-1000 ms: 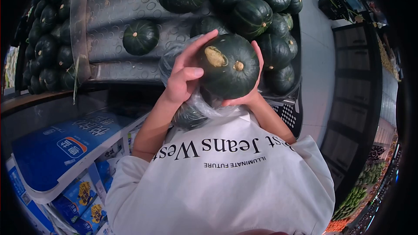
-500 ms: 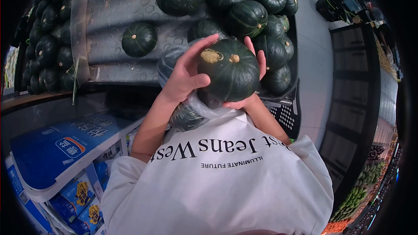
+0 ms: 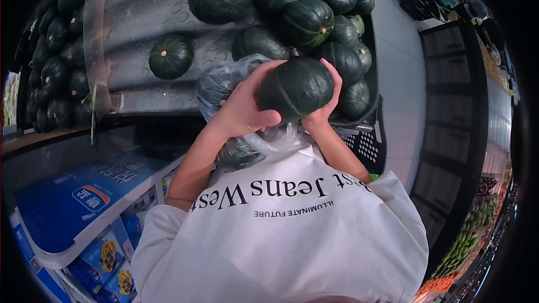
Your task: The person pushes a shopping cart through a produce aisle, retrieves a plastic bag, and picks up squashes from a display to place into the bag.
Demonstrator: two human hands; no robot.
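Observation:
A round dark green pumpkin is held up between my two hands, its smooth side facing the camera. My left hand wraps its left side, thumb bent across the lower front. On the right side, my right hand grips it with the fingers curled round the edge. Behind and below my left hand hangs a clear plastic bag with dark green pumpkins inside, close against the white shirt.
Several pumpkins are piled on the grey display shelf, with a single pumpkin to the left. A blue-topped stand is at lower left. A black perforated crate sits right of my right forearm.
The held pumpkin has been turned, so its stem and tan patch no longer show. Both hands have shifted around it. The view has moved slightly, with the shelf now further left.

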